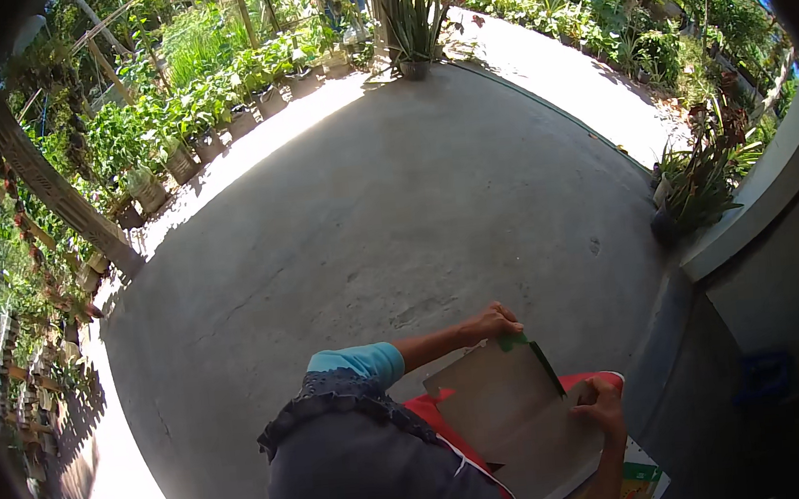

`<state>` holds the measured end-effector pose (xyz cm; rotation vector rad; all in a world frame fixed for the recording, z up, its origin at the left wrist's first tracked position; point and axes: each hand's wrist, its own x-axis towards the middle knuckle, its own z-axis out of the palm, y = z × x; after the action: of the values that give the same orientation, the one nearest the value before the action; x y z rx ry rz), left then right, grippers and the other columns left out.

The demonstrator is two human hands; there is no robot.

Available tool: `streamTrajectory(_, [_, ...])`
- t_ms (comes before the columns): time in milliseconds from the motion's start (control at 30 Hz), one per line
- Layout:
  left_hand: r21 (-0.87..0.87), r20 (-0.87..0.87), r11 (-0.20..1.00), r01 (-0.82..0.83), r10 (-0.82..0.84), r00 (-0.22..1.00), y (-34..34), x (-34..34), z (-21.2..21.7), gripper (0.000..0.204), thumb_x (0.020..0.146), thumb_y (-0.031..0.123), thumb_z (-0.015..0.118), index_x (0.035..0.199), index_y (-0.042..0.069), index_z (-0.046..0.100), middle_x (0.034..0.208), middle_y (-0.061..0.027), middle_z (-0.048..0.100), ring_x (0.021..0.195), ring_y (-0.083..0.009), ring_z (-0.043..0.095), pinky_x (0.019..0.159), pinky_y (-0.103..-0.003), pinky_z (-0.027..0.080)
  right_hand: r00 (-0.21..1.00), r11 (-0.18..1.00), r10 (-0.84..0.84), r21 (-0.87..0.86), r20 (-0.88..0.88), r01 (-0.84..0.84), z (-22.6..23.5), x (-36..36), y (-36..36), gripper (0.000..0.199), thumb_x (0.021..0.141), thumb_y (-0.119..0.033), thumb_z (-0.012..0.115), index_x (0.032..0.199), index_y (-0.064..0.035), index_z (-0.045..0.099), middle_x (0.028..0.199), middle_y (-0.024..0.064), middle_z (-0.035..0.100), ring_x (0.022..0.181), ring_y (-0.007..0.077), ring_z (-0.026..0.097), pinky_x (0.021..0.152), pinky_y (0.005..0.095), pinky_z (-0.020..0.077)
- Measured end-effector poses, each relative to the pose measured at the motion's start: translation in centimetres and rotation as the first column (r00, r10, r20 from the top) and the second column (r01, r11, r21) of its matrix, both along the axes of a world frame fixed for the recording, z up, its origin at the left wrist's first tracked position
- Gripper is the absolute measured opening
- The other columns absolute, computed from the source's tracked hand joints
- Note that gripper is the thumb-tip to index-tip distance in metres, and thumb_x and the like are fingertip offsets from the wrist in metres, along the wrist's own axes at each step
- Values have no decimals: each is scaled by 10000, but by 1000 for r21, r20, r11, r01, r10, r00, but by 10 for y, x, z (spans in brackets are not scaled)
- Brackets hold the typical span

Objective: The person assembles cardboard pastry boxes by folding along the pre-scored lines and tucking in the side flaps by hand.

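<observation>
A flat grey-brown sheet that looks like cardboard (513, 411) lies tilted across my lap. A dark green strip (545, 368) runs along its far right edge. My left hand (493, 323) is closed on the far edge, with a bit of bright green showing just under the fingers. At the right edge my right hand (603, 406) grips the sheet, thumb on its face and fingers bent over the side. Under the sheet lies a red piece with white trim (448, 426). A printed green, yellow and white sheet (640, 480) shows below my right wrist.
Grey concrete floor (368, 214) spreads out ahead. Potted plants (236, 121) line its far left edge, near a wooden post (62, 189). A spiky potted plant (415, 44) stands at the far corner. On the right are more plants (698, 181) and a low pale wall (760, 189).
</observation>
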<state>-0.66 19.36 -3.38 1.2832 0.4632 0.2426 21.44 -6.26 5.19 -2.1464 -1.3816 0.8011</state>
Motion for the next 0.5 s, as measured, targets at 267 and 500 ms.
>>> streamTrajectory(267, [872,-396,274,405,-89,914,14,55,67,273,720,210,683,692,-57,636,672,-200,609,720,-346,642,657,-442,490,823,925,91,258,560,-278,-31,-25,7,173,600,-50,643,700,-10,507,733,153,523,714,347,514,651,472,412])
streamTrajectory(500, [748,-196,231,623,-819,540,-75,141,-8,193,829,156,619,791,-22,684,752,-115,681,723,-209,632,680,-375,501,679,787,-54,450,732,-422,-1,-102,7,96,637,-23,544,646,-7,451,704,174,481,754,372,492,641,491,381])
